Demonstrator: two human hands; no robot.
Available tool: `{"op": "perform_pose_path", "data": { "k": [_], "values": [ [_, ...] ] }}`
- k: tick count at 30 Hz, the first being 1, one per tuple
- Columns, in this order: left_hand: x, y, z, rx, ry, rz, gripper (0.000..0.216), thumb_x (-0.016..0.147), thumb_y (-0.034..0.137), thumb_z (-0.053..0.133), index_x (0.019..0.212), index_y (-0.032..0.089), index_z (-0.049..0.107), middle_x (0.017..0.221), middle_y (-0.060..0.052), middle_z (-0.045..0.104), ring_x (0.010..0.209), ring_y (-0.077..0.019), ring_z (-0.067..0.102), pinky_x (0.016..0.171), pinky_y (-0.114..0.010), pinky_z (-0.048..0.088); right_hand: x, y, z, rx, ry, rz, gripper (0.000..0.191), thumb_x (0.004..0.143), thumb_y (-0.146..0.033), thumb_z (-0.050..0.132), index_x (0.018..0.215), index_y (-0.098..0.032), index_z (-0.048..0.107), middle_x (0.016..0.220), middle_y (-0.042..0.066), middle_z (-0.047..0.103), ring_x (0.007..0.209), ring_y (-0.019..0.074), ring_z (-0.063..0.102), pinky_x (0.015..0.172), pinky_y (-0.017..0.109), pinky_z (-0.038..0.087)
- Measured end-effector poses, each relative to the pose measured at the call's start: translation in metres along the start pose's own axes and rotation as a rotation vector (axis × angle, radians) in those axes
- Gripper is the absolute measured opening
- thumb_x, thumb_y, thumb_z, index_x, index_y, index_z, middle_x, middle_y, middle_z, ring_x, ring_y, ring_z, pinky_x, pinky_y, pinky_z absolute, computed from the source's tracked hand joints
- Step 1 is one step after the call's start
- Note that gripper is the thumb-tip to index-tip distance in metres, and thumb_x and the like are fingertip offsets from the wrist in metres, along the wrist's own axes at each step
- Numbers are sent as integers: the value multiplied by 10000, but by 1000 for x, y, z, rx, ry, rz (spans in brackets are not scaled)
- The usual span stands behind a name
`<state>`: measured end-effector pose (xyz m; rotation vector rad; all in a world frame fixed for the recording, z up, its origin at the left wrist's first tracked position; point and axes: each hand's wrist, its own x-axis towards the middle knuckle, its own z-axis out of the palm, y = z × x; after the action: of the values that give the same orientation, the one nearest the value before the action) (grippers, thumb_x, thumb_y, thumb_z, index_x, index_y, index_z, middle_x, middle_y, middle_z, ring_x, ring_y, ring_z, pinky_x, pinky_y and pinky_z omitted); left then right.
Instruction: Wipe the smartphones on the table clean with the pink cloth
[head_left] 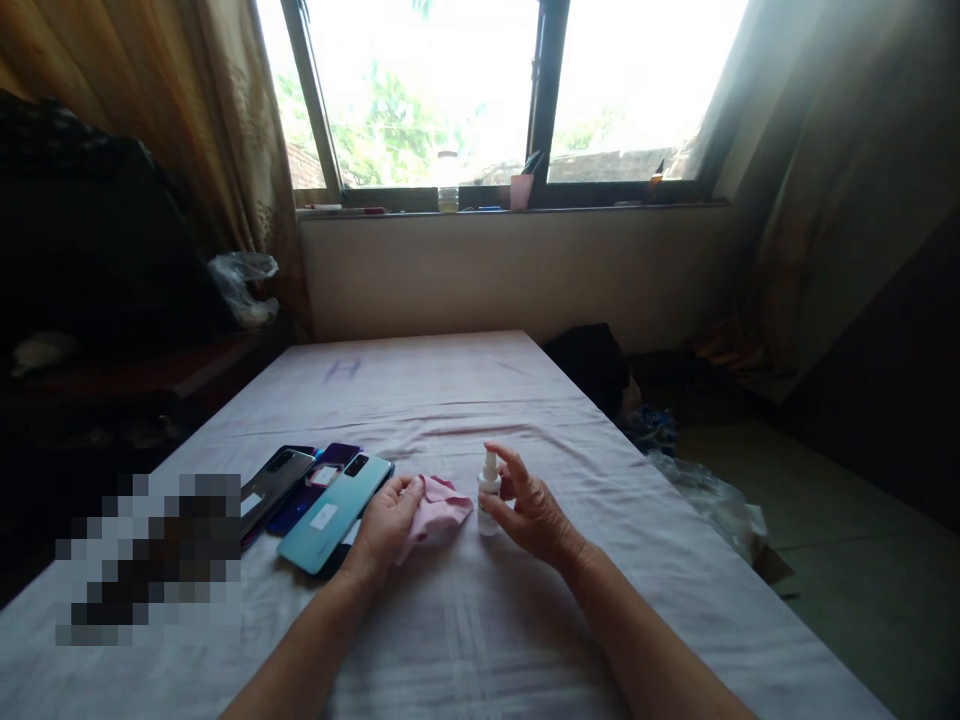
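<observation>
My left hand (pixel 388 528) is closed on a pink cloth (pixel 436 512), which hangs out to the right of the fingers. In my right hand (pixel 531 510) is a small white spray bottle (pixel 490 500), held upright with the index finger on top of its nozzle. The cloth's edge comes close to the bottle. Just left of my left hand lies a light blue phone (pixel 326 525) with a white label on its back. Beside it are a dark purple phone (pixel 289 518) and a dark grey phone (pixel 274 478), partly overlapping.
A white sheet (pixel 465 410) covers the bed-like surface. A blurred-out patch (pixel 150 560) hides whatever lies at the left. Beyond the sheet, a windowsill holds a jar (pixel 448 185) and a pink cup (pixel 520 190). Plastic bags (pixel 712 505) lie on the floor at right.
</observation>
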<state>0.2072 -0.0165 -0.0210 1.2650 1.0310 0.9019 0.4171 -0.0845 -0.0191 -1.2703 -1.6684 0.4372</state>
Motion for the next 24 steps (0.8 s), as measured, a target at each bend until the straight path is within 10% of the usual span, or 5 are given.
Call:
{"op": "perform_pose_path", "data": {
  "k": [9,24],
  "values": [
    [-5,6,6,-420,-85,-73,492,679,442,823,1052,137,721,992,-108,772,959,-251,711,872,-320,531,-3,5,20,-11,-14,103,732,810,-252,624,1447,-277,264,871,-21,603,625,110,562,597,233,475],
    [-22,26,9,-690,-138,-148,256,866,157,647,1106,116,726,1160,-136,735,1100,-267,686,988,-358,519,-3,-9,22,-157,-10,11,596,831,-241,602,1371,-254,349,774,-43,596,573,126,568,590,247,461]
  ]
}}
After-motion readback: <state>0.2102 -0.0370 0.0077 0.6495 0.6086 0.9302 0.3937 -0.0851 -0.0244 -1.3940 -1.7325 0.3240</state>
